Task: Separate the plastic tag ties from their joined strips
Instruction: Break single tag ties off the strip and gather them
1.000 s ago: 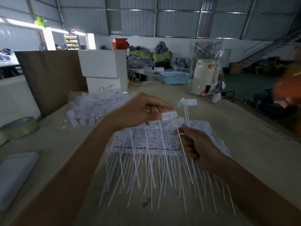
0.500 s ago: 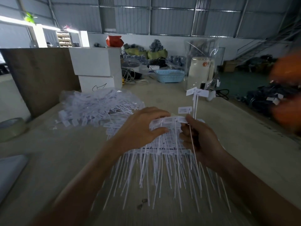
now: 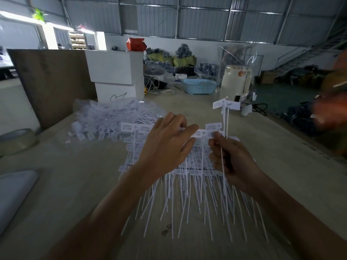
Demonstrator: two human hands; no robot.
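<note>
A stack of joined strips [image 3: 187, 166] of white plastic tag ties lies on the table [image 3: 75, 184] directly in front of the person, under both hands. Each tie is a flat rectangular tag head with a long, thin, stiff tail; the heads sit side by side in rows at the far side of the stack, and the tails fan out toward the viewer like bristles.

The left hand [image 3: 167, 145] reaches over the top of the stack, palm down, fingers curled, its fingertips pinching a tag head at the upper row. The right hand [image 3: 231, 160] sits just beside it, to the right, closed in a fist-like grip around the tails of a few separated ties [image 3: 226, 107]. These stand upright out of the fist, their tag heads spread above the hand, clear of the stack. Both forearms come in from the bottom of the view, angled toward each other.

Farther back and to the left, a loose heap of white ties [image 3: 112, 117] rests on the table, near two stacked white boxes [image 3: 114, 76]. A roll of tape [image 3: 16, 139] lies at the left edge. Beyond are a light blue basket [image 3: 199, 86] and a cream jug [image 3: 236, 81] wrapped in clear plastic.
</note>
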